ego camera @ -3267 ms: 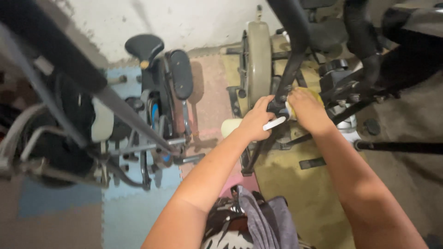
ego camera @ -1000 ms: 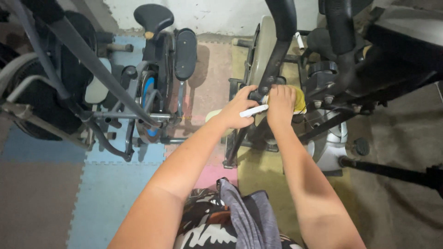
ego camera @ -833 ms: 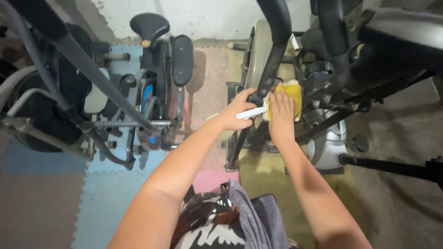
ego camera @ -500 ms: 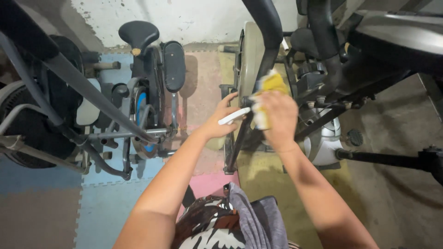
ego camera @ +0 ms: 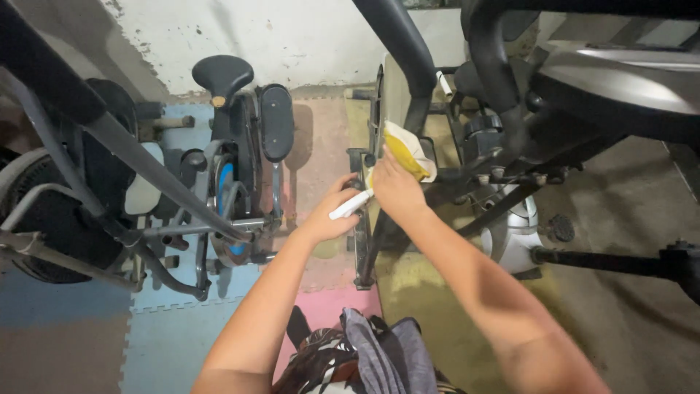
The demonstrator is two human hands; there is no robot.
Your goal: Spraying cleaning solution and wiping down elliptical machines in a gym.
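Your right hand (ego camera: 397, 186) presses a yellow cloth (ego camera: 405, 151) against the exercise machine's upright frame (ego camera: 379, 109), fingers clamped on it. Just left, your left hand (ego camera: 332, 215) has its fingers curled around a white stick-like tool (ego camera: 350, 205).

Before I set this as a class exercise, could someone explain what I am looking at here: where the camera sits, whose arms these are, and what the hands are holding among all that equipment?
The picture comes from a camera worn on a person's head, looking down, so the two bare arms reaching forward are that person's own. The left hand grips a small white stick-like tool; what it is exactly is hard to tell. The right hand presses a yellow cloth against the black upright bar of an exercise machine. To the left stands an exercise bike with a black saddle. The floor is covered with foam puzzle mats in blue, pink and brownish squares, in front of a white stained wall. At the bottom edge, patterned and grey fabric belongs to the person's clothing.
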